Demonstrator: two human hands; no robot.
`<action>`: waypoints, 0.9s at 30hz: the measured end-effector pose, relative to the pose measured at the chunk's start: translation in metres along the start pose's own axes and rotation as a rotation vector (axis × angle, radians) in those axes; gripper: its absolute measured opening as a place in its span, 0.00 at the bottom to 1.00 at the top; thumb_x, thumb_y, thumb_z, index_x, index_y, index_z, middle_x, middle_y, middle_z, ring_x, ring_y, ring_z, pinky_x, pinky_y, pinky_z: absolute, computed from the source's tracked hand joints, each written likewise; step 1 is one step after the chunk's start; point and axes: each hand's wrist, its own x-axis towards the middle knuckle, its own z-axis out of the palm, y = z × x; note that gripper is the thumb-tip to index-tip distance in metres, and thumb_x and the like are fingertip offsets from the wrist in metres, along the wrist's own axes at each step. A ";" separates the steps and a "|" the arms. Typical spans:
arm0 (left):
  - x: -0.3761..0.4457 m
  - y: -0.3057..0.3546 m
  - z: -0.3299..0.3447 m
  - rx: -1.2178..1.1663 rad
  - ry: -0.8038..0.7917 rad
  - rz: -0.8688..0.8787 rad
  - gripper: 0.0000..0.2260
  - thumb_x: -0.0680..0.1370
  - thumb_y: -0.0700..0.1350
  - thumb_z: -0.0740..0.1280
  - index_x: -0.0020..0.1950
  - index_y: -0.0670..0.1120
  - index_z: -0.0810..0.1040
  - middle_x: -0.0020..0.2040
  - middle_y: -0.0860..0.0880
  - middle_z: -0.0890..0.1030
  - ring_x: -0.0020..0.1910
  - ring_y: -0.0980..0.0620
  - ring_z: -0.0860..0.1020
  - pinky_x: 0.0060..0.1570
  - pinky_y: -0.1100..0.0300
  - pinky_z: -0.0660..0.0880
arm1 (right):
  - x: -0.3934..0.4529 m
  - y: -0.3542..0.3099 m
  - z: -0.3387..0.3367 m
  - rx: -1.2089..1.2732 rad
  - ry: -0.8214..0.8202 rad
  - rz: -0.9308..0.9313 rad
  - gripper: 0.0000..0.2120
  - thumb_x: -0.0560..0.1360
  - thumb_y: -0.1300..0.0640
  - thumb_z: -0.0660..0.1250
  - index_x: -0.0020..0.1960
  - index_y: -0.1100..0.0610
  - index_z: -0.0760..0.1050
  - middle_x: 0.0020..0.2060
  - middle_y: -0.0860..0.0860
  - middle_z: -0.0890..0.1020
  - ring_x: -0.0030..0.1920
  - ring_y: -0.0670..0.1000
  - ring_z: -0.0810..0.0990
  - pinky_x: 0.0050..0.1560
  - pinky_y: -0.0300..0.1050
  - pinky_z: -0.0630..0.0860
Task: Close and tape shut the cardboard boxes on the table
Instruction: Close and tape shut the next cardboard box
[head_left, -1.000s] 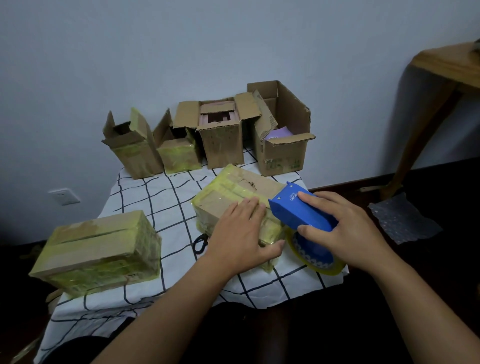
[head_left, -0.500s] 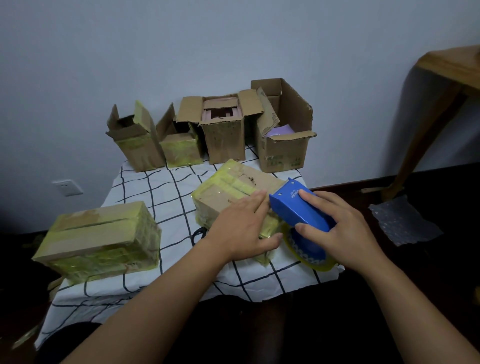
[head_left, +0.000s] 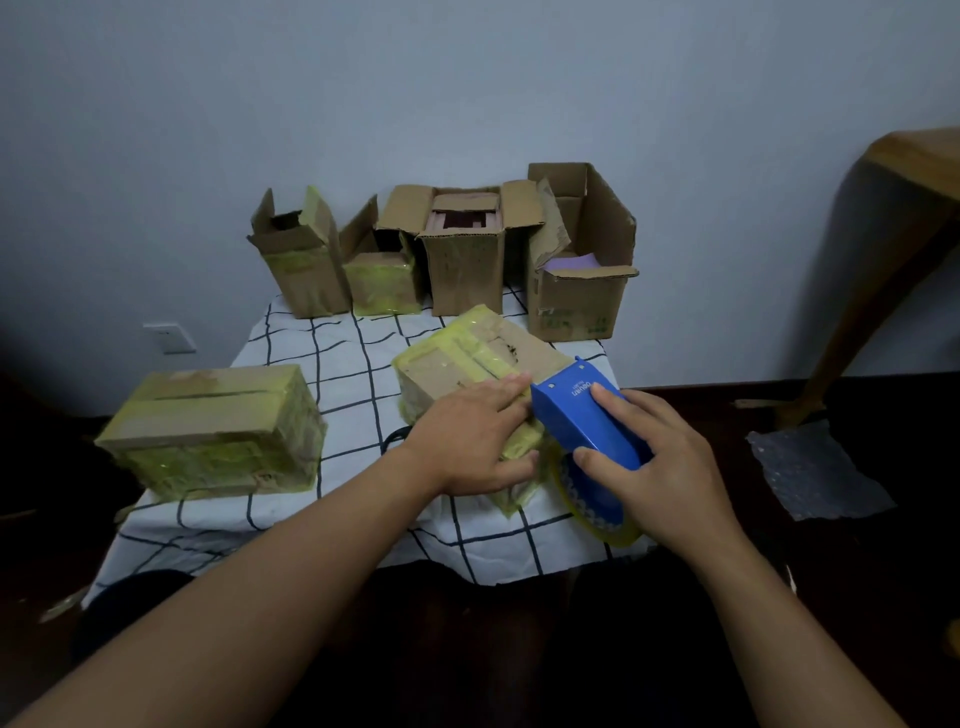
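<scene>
We find the closed, yellow-taped cardboard box (head_left: 467, 374) near the checked tabletop's (head_left: 332, 364) front right corner. The left hand (head_left: 475, 441) lies flat on it, fingers spread, gripping nothing. The right hand (head_left: 660, 462) is closed around the blue plastic tape dispenser (head_left: 582, 415) at the box's right end. Risk: the tape could wrinkle or tear short if the box slides under pressure.
</scene>
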 end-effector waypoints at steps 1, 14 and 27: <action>0.000 0.000 0.000 0.002 -0.003 0.006 0.39 0.73 0.67 0.46 0.80 0.49 0.58 0.80 0.47 0.57 0.79 0.50 0.56 0.75 0.53 0.58 | -0.002 0.000 0.001 0.007 0.013 -0.003 0.29 0.70 0.47 0.75 0.71 0.40 0.73 0.67 0.42 0.72 0.64 0.43 0.71 0.63 0.43 0.71; -0.002 0.001 -0.001 0.000 0.085 0.049 0.36 0.73 0.64 0.52 0.76 0.44 0.65 0.75 0.45 0.68 0.68 0.46 0.69 0.64 0.55 0.68 | 0.042 -0.049 -0.028 -0.257 -0.174 0.044 0.28 0.72 0.42 0.71 0.72 0.40 0.72 0.62 0.44 0.76 0.56 0.47 0.72 0.52 0.46 0.70; -0.001 0.001 -0.001 0.000 -0.022 0.020 0.33 0.74 0.67 0.45 0.80 0.62 0.47 0.81 0.45 0.53 0.79 0.48 0.55 0.74 0.54 0.54 | -0.014 -0.018 -0.053 -0.246 -0.195 0.112 0.30 0.69 0.43 0.73 0.70 0.39 0.73 0.62 0.39 0.75 0.56 0.42 0.73 0.53 0.42 0.66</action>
